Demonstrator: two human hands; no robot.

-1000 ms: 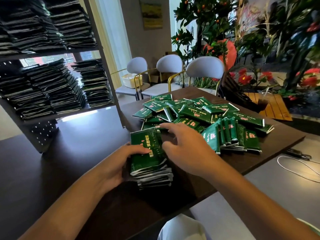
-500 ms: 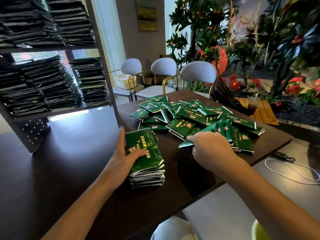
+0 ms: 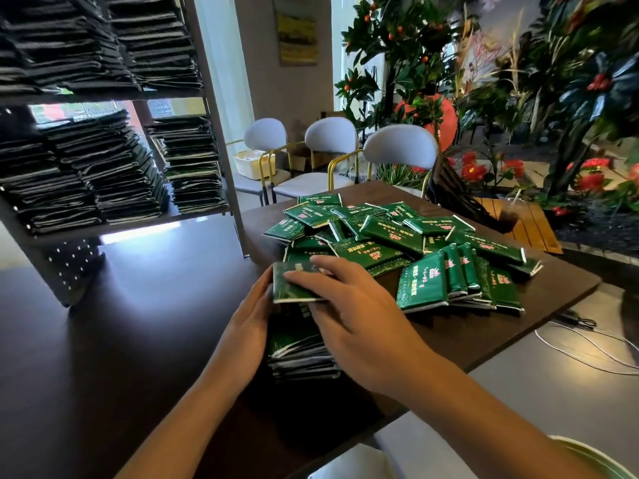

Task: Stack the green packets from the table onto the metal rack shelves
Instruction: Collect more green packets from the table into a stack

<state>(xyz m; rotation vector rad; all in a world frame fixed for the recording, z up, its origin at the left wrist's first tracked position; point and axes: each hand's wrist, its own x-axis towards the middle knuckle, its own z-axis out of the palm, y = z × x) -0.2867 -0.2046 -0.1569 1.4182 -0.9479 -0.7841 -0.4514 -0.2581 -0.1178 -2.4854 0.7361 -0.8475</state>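
Packets (image 3: 394, 236), green, lie in a loose heap on the far right part of the brown table (image 3: 518, 326). Some lie flat, and a row near the right edge leans on edge (image 3: 456, 278). Nearer, a stack (image 3: 301, 354) of packets stands on the table between both hands.

Left hand (image 3: 247, 326) lies flat against the stack's left side, fingers straight, touching it. Right hand (image 3: 349, 305) rests over the stack top and holds one packet (image 3: 294, 288) there, fingers across its top; the thumb is hidden, so I cannot tell how tight the hold is. That packet sits tilted, slightly off the stack below.

Rack (image 3: 221, 140), metal, stands at the left, just beside the table's far left corner. Upper shelf (image 3: 103, 95) carries dark piles of packets side by side. Lower shelf (image 3: 131, 224) carries more piles; the middle one (image 3: 117, 167) leans to the right, and a separate pile (image 3: 192, 167) stands at the right end, beside the post. In the shade they read as black with pale edges.

Three chairs (image 3: 397, 150) stand beyond the table, and a white tub (image 3: 252, 164) sits on the leftmost seat. Plants (image 3: 553, 98) with red flowers fill the far right. White cable (image 3: 587, 350) lies on the grey surface at the right.
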